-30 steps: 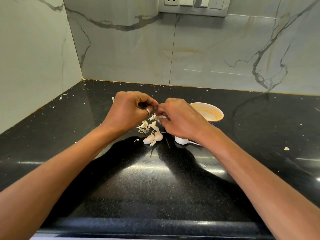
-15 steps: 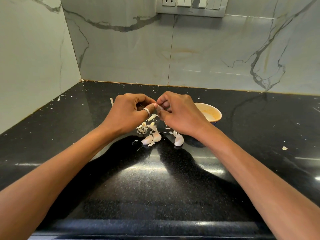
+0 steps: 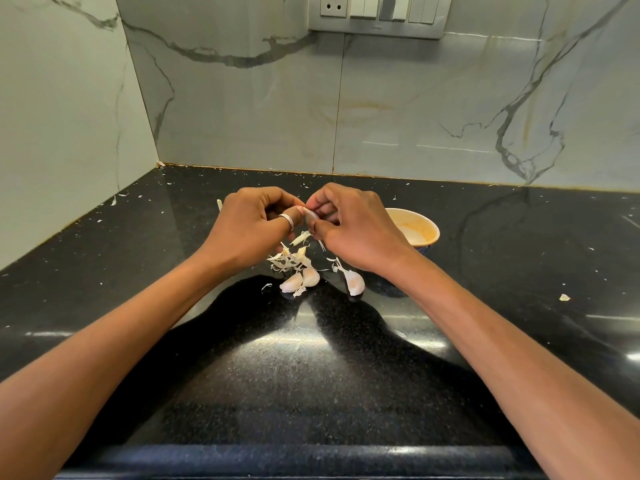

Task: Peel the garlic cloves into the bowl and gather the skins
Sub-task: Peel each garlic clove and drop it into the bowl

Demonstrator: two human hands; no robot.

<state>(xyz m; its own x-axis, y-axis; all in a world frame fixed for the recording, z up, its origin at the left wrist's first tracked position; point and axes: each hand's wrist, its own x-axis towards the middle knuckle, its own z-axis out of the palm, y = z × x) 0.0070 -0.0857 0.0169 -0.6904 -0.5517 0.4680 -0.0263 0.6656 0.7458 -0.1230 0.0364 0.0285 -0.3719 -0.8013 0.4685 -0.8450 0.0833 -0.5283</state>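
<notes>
While above skins [image 3: 287, 261], left hand [image 3: 252, 226] and right hand [image 3: 353, 226] fingertip-to-fingertip on clove [image 3: 310, 213].

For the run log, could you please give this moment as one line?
left hand, right hand: pinch clove | counter: three cloves, skins | bowl: right of hands

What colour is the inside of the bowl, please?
The bowl is cream with an orange tint inside; head view.
</notes>
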